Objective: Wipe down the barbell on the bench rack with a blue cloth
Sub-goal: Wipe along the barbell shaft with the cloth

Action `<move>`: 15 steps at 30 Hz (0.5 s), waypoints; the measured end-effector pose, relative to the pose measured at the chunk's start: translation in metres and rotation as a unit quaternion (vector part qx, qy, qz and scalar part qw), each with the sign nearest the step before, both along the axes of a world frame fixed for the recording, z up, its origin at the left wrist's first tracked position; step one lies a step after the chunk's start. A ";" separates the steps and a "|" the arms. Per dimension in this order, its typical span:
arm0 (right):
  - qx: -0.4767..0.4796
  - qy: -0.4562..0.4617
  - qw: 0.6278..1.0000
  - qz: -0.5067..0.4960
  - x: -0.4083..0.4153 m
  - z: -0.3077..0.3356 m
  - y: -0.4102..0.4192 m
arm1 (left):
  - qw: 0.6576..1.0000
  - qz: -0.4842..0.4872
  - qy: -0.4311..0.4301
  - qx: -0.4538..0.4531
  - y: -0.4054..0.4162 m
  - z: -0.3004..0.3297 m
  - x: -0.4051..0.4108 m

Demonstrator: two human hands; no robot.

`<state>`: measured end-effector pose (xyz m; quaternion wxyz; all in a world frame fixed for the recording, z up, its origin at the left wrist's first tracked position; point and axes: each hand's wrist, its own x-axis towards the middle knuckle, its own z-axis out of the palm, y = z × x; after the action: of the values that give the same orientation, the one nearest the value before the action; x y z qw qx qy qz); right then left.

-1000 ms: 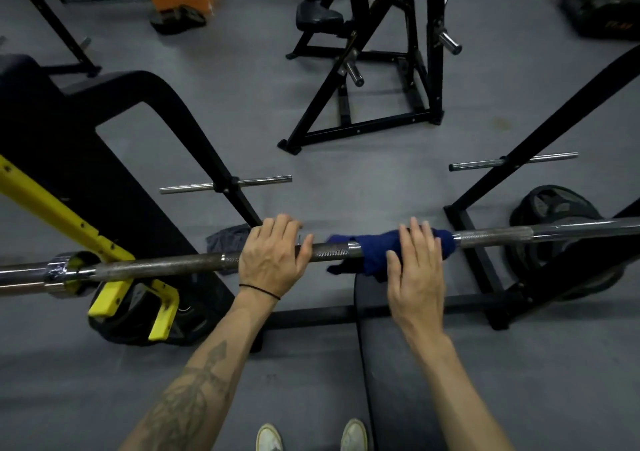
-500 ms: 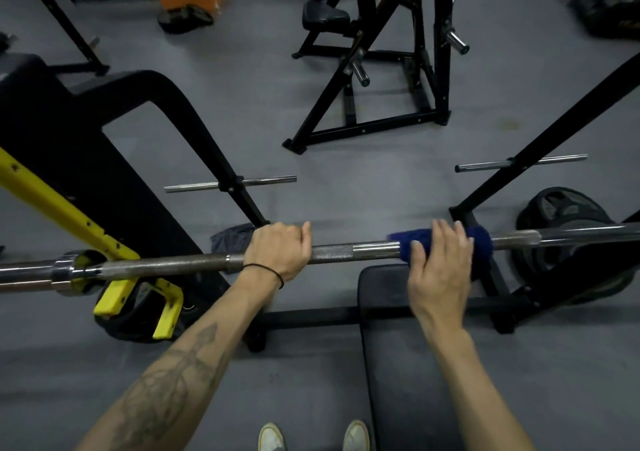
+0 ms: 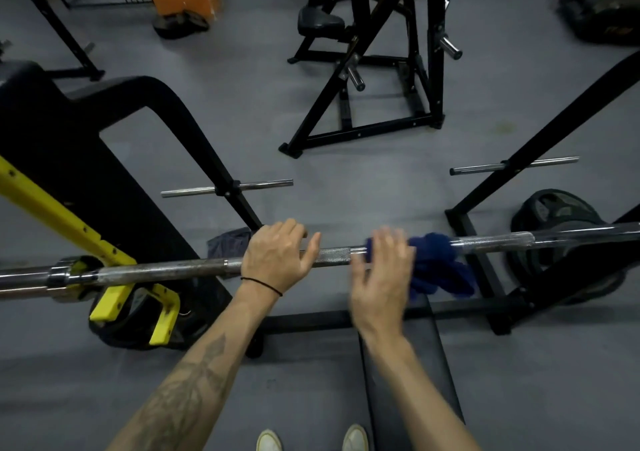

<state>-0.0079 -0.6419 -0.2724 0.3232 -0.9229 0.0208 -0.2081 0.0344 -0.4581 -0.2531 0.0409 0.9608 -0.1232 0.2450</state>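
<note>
— Listing what lies at the rack: what is item one?

— Barbell [image 3: 173, 272], steel, knurled, lying level across the rack; its left collar sits in a yellow rack hook [image 3: 114, 298].

— And the hands on it?

— Left hand [image 3: 277, 258], fingers curled over the top of the bar, thumb out to the right, a black band [image 3: 261, 283] at the wrist. Right hand [image 3: 382, 277], blurred, fingers straight and slightly spread, laid over the bar and the left end of the blue cloth [image 3: 438, 267].

— Is that hand gripping the cloth?

— Pressing it with flat fingers, as far as the blur lets me tell.

— Where is the cloth?

— Bunched round the bar, right of centre, a loose fold hanging below.

— Anything under the bar?

— Black bench pad [image 3: 412, 381] beneath the right forearm; a weight plate [image 3: 554, 215] leaning at the right upright's foot; a grey rag [image 3: 228, 244] on the floor behind the left hand; two pale shoe tips [image 3: 268, 442] at the near edge.
</note>
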 end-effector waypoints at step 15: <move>-0.075 -0.032 0.984 0.158 -0.008 -0.004 0.020 | 0.997 -0.038 -0.055 0.038 0.004 0.000 0.002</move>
<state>-0.0156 -0.6220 -0.2760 0.2820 -0.9291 -0.1514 -0.1851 0.0359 -0.4541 -0.2530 0.0067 0.9416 -0.1705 0.2904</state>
